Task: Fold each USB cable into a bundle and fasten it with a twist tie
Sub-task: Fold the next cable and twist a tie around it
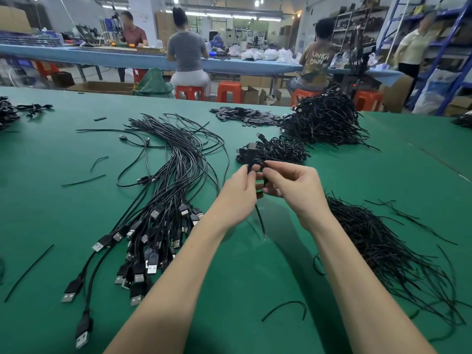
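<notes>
Above the green table (pixel 255 264), my left hand (pixel 238 192) and my right hand (pixel 291 186) hold a small folded black USB cable bundle (pixel 252 159) between them. Both pinch it with fingertips. A black twist tie (pixel 260 218) hangs down from the bundle between my wrists. To the left, a fan of several loose USB cables (pixel 163 195) lies with plugs toward me. A pile of black twist ties (pixel 388 251) lies to the right. Small tied bundles (pixel 278 149) sit just behind my hands.
A big heap of black cables (pixel 324 118) rises at the back right, with flat black pieces (pixel 245 116) beside it. Stray ties (pixel 286 309) lie scattered on the table. Beyond the table, people sit on red stools (pixel 228 92) at a blue bench.
</notes>
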